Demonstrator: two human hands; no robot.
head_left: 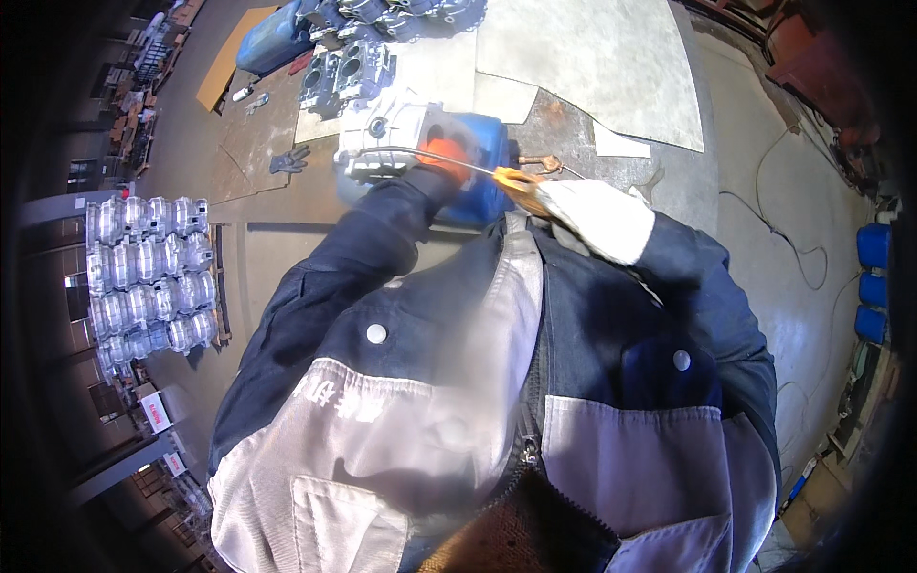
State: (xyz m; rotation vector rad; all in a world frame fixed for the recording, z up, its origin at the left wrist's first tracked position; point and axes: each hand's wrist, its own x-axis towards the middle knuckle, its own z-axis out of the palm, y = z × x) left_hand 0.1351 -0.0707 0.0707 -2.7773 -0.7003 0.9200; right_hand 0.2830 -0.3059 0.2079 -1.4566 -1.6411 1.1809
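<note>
Wrapping its grip around the yellow handle of the tool (519, 184), the white-gloved right hand (565, 205) aims the thin rod (401, 151) left. The rod passes the orange-gloved left hand (447, 158) and crosses the pale casting (390, 122), far and just left of centre, seemingly resting on the blue can (489, 143). Whether the left grip pinches the rod or only presses the casting, I cannot tell. To work well, the left hand should brace the casting firmly, fingers clear of the rod's tip, while the right makes short, light, controlled strokes.
</note>
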